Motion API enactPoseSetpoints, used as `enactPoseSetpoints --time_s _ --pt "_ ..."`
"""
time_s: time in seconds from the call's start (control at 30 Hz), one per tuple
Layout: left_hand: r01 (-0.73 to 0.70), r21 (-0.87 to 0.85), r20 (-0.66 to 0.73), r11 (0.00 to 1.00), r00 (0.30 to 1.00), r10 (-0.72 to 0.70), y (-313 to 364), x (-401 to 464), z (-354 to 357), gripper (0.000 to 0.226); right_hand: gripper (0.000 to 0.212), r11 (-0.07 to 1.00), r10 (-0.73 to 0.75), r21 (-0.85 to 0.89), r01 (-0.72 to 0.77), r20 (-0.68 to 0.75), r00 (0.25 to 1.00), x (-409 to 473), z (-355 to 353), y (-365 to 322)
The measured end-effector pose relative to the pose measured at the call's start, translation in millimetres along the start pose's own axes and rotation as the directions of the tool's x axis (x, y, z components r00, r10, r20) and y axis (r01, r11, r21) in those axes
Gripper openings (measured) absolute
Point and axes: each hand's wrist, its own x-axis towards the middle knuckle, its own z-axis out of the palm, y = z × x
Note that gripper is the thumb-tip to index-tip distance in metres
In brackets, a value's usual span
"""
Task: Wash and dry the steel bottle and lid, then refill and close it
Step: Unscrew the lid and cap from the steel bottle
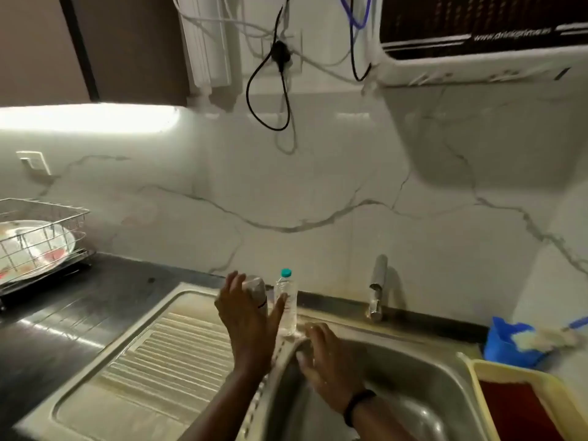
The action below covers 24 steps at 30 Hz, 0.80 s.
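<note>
Two hands: the left hand (246,308) is spreading open against the steel bottle (256,289); the right hand (324,358) is resting open-fingered on the sink (413,370) rim.

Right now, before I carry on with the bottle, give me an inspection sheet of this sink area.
Surface: steel sink with ribbed drainboard; dark counter to the left.
Job's things: steel bottle upright at the drainboard's back edge; lid not clearly seen.
Clutter: clear plastic bottle with teal cap beside it; dish rack holding a plate; blue tub; yellow tray.
Hands: left hand open at the steel bottle, grip unclear; right hand open on the basin rim.
Cables: black cable looped on the wall.
Surroundings: marble backsplash, tap, white appliance above.
</note>
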Motion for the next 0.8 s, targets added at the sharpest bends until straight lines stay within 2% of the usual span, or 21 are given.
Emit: enactPoseSetpoints --time_s 0.07,0.1,0.17,0.23,0.43,0.53,0.63,0.7,0.8 --pt "0.162 0.03 0.141 0.986 0.976 -0.165 -15 10 5 0.097 0.053 0.994 0.017 0.105 -0.026 0.085 0.996 4 2 -8" --pt "0.231 0.044 0.224 0.972 0.946 -0.235 -25 14 9 0.102 0.055 0.989 0.019 0.145 -0.034 0.107 0.994 6 2 -11" --pt "0.368 -0.018 0.36 0.93 0.87 -0.338 -39 22 11 0.092 0.055 0.979 0.015 0.201 -0.04 0.123 0.992 10 2 -16" --pt "0.463 -0.116 0.412 0.879 0.827 -0.381 -50 23 11 0.076 0.057 0.968 0.023 0.243 -0.058 0.146 0.989 13 5 -16" --pt "0.547 -0.271 0.533 0.792 0.771 -0.35 -59 31 9 0.048 0.08 0.88 0.107 0.41 -0.241 0.324 0.94 23 3 -2" --pt "0.547 -0.336 0.578 0.767 0.763 -0.291 -46 24 6 0.048 0.099 0.818 0.121 0.49 -0.302 0.366 0.923 32 1 1" --pt "0.601 -0.42 0.682 0.68 0.703 -0.201 -33 18 3 0.061 0.117 0.755 0.075 0.564 -0.333 0.43 0.9 40 -7 2" --pt "0.646 -0.449 0.738 0.617 0.658 -0.151 -21 15 -1 0.071 0.112 0.699 0.014 0.62 -0.355 0.485 0.874 40 -17 3" --pt "0.67 -0.483 0.794 0.564 0.606 -0.041 -1 14 -1 0.065 0.092 0.58 -0.061 0.718 -0.384 0.509 0.859 36 -30 9"
